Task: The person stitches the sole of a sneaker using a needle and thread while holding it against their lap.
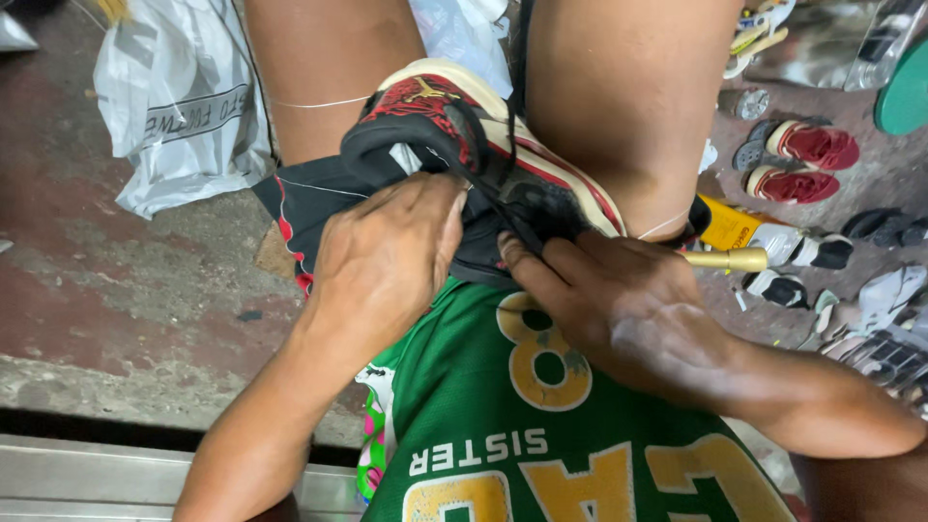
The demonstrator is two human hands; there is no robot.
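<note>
Green jersey fabric [590, 454] with yellow lettering is seen nearest the lens, and just above it a red, black and cream sneaker [474, 155] is held wedged between the person's bare knees. The left hand [387, 256] is closed over the shoe's dark collar, pressing it down, while the right hand [619, 300] is pinched together on a thin black thread [507, 174] that is drawn taut up along the shoe's side. Stitching along the sole edge appears to be under way; how much of the seam has been completed cannot be judged, since the far side is hidden. A white plastic bag [179, 106] lies to the left on the stained concrete floor [116, 290]. To the right, a yellow glue tube [730, 232] and red slippers [807, 159] are scattered, well apart from the hands. Nothing is seen blocking the thread's path except the knees themselves.
</note>
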